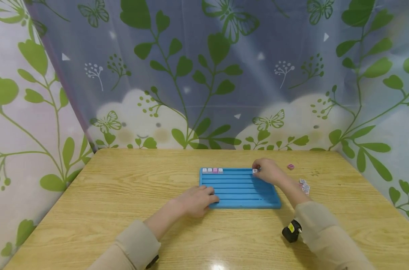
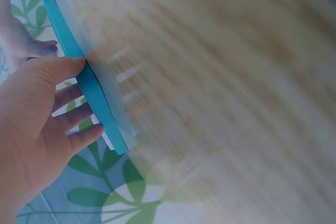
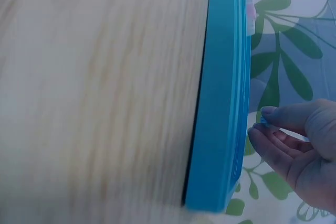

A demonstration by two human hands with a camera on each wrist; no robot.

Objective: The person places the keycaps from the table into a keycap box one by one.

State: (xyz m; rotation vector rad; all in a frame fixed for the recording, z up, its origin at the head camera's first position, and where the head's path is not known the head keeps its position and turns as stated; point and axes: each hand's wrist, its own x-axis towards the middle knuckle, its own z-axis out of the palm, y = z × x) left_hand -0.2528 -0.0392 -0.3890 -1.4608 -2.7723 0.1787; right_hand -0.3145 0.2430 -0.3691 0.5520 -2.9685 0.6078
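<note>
A blue tray (image 1: 241,191) with long parallel ridges lies on the table. In its back row, at the left end, stand several small keycaps (image 1: 209,170), white with one pink among them. My left hand (image 1: 197,200) grips the tray at its front left corner; in the left wrist view the thumb (image 2: 71,67) lies against the blue wall, the fingers on its far side. At the right end of the back row, my right hand (image 1: 268,171) pinches a white keycap (image 1: 254,171) between thumb and fingertips. The right wrist view shows that keycap mostly covered by the fingers.
To the right of the tray lies a small pile of white and pink keycaps (image 1: 304,186), partly behind the right forearm. A single pink keycap (image 1: 290,166) sits farther back. A patterned curtain (image 1: 211,93) hangs behind the wooden table (image 1: 140,165).
</note>
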